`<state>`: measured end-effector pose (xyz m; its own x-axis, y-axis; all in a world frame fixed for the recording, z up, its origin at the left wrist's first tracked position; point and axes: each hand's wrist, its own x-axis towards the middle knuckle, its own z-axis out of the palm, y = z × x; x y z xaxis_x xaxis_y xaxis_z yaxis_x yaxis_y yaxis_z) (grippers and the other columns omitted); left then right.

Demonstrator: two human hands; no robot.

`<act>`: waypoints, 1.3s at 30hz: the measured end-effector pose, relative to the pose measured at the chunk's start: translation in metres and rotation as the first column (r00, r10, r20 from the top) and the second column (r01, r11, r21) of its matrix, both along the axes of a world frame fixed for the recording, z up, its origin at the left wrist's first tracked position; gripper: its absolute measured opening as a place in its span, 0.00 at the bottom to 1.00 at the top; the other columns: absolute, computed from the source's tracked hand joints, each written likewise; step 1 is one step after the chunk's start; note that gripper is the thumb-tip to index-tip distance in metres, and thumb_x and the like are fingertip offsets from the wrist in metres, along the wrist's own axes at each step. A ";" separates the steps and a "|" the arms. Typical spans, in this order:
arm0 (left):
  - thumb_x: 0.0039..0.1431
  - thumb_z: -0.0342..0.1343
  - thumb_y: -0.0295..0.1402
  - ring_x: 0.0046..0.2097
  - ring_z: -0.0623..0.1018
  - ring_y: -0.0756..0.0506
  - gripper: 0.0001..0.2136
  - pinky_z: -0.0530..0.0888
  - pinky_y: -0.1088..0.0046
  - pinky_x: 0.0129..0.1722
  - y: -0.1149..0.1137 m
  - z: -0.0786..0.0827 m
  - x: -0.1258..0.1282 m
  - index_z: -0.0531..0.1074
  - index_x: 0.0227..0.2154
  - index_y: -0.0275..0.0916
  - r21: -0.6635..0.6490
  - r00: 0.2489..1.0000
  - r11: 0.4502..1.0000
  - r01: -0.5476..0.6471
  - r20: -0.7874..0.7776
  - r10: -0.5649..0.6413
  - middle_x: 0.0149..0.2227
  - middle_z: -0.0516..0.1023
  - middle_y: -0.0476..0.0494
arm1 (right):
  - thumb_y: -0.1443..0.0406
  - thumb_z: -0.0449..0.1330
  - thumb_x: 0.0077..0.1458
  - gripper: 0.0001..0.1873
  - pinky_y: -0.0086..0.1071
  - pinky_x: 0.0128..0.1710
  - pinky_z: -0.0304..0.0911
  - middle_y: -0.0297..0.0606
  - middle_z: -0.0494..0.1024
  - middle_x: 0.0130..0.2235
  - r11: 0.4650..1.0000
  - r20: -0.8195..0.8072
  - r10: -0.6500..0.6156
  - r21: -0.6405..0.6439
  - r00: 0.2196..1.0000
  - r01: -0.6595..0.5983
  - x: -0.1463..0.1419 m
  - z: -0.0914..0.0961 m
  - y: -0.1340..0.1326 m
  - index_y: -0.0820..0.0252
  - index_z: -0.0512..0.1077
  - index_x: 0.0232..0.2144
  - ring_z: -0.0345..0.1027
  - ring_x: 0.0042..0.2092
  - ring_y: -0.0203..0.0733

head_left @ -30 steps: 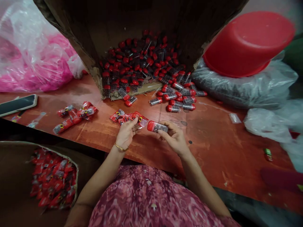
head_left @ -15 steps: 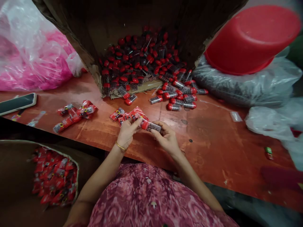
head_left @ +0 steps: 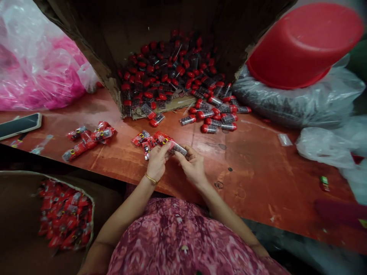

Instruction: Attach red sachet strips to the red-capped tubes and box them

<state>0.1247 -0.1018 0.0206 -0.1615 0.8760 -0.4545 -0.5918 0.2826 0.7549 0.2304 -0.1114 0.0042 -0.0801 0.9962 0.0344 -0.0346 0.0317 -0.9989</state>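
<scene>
My left hand [head_left: 157,162] is closed at the red-capped end of a small clear tube of dark pellets, pinching a red printed plastic wrapper [head_left: 162,137]. The wrapper lies around or against the cap; I cannot tell which. My right hand [head_left: 193,166] is closed on the clear body of the tube [head_left: 180,150], thumb in front and fingers behind. Just beyond my left hand lie a few more red packets [head_left: 140,138], partly hidden by it. Farther left, several wrapped tubes [head_left: 90,140] rest in a loose heap on the table.
An open cardboard box [head_left: 113,89] on its side spills many red-capped tubes [head_left: 210,112] onto the red-brown table [head_left: 258,164]. A phone [head_left: 20,126] lies left. Lower left, another box [head_left: 92,214] holds red packets. A red tub [head_left: 304,46] sits on a plastic bag [head_left: 286,107] at right.
Both hands have shifted slightly left with the tube. The red cap, plainly visible before, is now mostly covered by the wrapper and my left fingers.
</scene>
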 end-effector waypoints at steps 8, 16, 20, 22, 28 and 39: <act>0.38 0.65 0.38 0.28 0.75 0.51 0.12 0.69 0.76 0.32 0.001 0.001 -0.002 0.73 0.24 0.35 0.064 0.999 0.997 -0.037 0.005 0.037 0.23 0.76 0.49 | 0.60 0.59 0.48 0.11 0.30 0.35 0.66 0.33 0.75 0.32 0.997 -0.082 -0.068 -0.024 0.994 0.066 -0.017 -0.002 -0.003 0.58 0.70 0.36 0.68 0.32 0.35; 0.38 0.65 0.41 0.31 0.76 0.49 0.14 0.70 0.74 0.34 -0.005 0.003 0.004 0.73 0.23 0.35 0.084 1.000 0.996 -0.015 0.006 0.015 0.23 0.76 0.49 | 0.61 0.58 0.51 0.12 0.31 0.40 0.65 0.35 0.76 0.35 0.985 0.116 -0.109 0.147 0.987 0.091 -0.016 -0.003 -0.003 0.56 0.70 0.39 0.69 0.37 0.37; 0.38 0.65 0.38 0.39 0.78 0.44 0.13 0.71 0.69 0.42 -0.003 0.005 0.000 0.75 0.26 0.35 0.080 0.999 0.996 -0.037 0.020 0.036 0.27 0.79 0.45 | 0.58 0.57 0.51 0.13 0.30 0.34 0.67 0.34 0.75 0.34 0.999 -0.010 -0.013 0.045 1.000 0.014 -0.018 -0.004 -0.005 0.56 0.70 0.39 0.68 0.32 0.36; 0.39 0.64 0.35 0.40 0.78 0.44 0.12 0.70 0.67 0.45 -0.001 0.005 -0.002 0.75 0.27 0.35 0.067 0.998 0.996 -0.055 -0.010 0.056 0.29 0.80 0.44 | 0.56 0.59 0.49 0.14 0.28 0.25 0.65 0.32 0.73 0.28 0.996 -0.151 0.025 -0.086 0.988 -0.038 -0.020 -0.003 -0.007 0.56 0.70 0.37 0.63 0.24 0.32; 0.39 0.61 0.34 0.43 0.77 0.42 0.10 0.73 0.68 0.42 -0.002 0.004 -0.009 0.76 0.28 0.37 0.123 0.975 0.967 0.222 -0.010 -0.222 0.39 0.80 0.41 | 0.55 0.61 0.47 0.14 0.24 0.12 0.55 0.22 0.63 0.20 0.925 -0.466 0.081 -0.295 0.881 -0.241 -0.023 0.007 -0.013 0.57 0.68 0.33 0.39 0.13 0.23; 0.44 0.61 0.45 0.38 0.77 0.45 0.15 0.73 0.72 0.39 -0.006 0.001 0.004 0.76 0.27 0.36 0.241 0.993 0.964 0.116 -0.052 -0.107 0.34 0.80 0.43 | 0.61 0.57 0.53 0.11 0.30 0.41 0.66 0.35 0.75 0.39 0.992 -0.045 -0.042 0.114 0.998 0.047 -0.016 -0.001 -0.006 0.55 0.68 0.41 0.69 0.39 0.36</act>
